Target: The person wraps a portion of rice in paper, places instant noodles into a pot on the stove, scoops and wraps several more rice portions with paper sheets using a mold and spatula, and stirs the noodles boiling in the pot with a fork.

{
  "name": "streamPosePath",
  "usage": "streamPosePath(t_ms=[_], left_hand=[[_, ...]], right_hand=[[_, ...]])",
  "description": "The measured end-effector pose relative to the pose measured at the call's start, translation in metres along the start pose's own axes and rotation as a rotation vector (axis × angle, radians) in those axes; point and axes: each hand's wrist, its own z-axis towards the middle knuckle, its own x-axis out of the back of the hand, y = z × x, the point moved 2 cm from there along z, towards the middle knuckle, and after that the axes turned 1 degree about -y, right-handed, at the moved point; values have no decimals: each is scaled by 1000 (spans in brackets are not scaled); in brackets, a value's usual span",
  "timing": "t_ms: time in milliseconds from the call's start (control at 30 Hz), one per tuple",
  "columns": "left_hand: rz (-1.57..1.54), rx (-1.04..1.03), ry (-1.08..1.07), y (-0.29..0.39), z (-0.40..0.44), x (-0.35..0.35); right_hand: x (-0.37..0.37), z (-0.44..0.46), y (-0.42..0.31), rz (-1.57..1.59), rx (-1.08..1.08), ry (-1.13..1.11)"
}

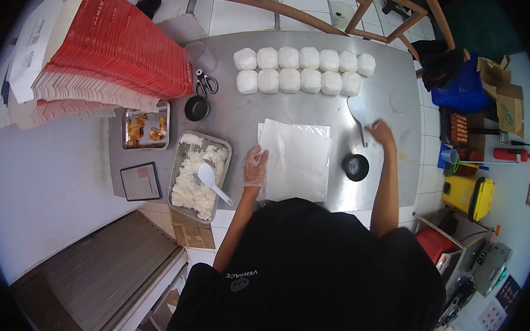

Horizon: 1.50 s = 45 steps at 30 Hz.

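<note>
A stack of white paper sheets (294, 158) lies on the steel table (229, 116) in front of me. My left hand (256, 166), in a clear plastic glove, rests at the stack's left edge with its fingers apart. My right hand (381, 133) is bare and closed, beside the lower end of a white spatula-like tool (358, 115); whether it grips the tool is too small to tell. Below and left of that hand sits a black bowl (355, 167). Two rows of wrapped white packets (289, 80) stand at the back of the table.
On the left are a rice tray (227, 161) with a white paddle (212, 181), a tray of browned food (146, 145), a small black cup (197, 108), scissors (206, 82), a scale (140, 181) and stacked red-and-white boxes (121, 50).
</note>
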Motion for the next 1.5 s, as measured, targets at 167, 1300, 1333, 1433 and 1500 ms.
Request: streamPosePath(t_ms=[167,1300,1333,1433,1500], left_hand=[[18,-82,-99,18,-27,-6],[81,-630,-342,25,-92,153],[8,-565,-297,23,-90,175],[111,-505,-226,20,-94,255],[7,-476,-146,3,-96,297]], right_hand=[[-29,-112,-20,-142,-279,-144],[-137,-319,-317,615,676,-115],[-141,-328,-344,561,785,-237],[-145,-333,-400,563,949,-544],[-163,-323,-421,423,831,-482]])
